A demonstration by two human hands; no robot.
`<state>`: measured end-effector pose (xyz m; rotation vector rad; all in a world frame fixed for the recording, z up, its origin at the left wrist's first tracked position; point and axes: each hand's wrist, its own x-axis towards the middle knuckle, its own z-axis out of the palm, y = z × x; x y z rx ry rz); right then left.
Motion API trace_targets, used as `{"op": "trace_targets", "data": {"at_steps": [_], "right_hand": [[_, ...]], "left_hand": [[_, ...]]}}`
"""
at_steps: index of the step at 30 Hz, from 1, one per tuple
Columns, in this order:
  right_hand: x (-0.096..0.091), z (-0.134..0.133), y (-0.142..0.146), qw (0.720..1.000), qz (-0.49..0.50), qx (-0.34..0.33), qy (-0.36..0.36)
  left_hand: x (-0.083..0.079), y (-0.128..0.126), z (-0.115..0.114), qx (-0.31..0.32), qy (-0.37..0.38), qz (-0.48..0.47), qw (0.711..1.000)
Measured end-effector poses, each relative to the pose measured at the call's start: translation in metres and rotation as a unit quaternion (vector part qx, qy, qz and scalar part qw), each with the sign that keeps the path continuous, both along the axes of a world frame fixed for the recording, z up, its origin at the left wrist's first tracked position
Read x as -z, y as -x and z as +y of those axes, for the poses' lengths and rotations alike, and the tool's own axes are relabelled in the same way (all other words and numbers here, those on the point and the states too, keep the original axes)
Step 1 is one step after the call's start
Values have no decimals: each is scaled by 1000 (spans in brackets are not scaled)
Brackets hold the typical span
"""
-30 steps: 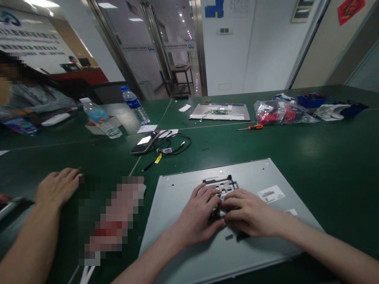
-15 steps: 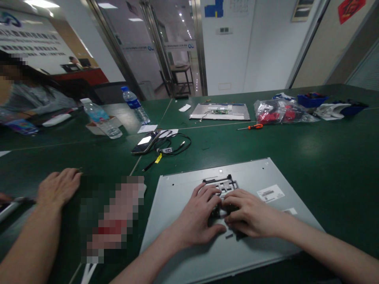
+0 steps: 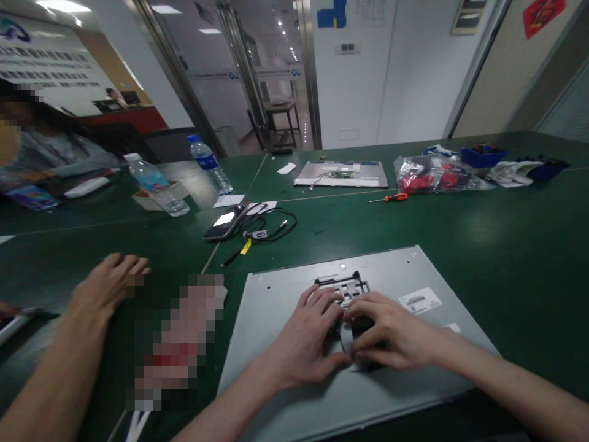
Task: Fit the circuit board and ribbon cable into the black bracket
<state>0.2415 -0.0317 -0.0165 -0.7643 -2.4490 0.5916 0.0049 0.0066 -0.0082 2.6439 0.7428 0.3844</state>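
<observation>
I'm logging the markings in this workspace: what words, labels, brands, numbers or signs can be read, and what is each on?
"B", possibly "3": cable tag.
"福", it seems: red sign.
Too small or blurred to read: barcode label and smaller label on the metal panel; wall sign; glass-door lettering; bottle labels; wall sheet.
No brand is legible.

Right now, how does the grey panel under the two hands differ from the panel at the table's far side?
The left hand and right hand are over the near panel; no hand is at the far panel.
The near panel has a white label on its right; the far panel shows a green circuit board.
The near panel looks much larger than the far panel.
Both lie on the green table.
</observation>
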Motion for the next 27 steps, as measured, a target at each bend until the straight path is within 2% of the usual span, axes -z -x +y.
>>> {"op": "trace_targets", "data": {"at_steps": [7, 13, 21, 27], "right_hand": [[-6, 6, -8, 998, 39, 43, -6], [-3, 11, -14, 996, 38, 82, -25], [8, 21, -21, 981, 65, 169, -72], [9, 24, -25, 976, 64, 195, -80]], "left_hand": [[-3, 0, -1, -6, 5, 1, 1000], [-5, -1, -1, 1, 0, -6, 1000], [1, 1, 1, 4, -19, -48, 999], [1, 0, 3, 3, -51, -80, 996]]}}
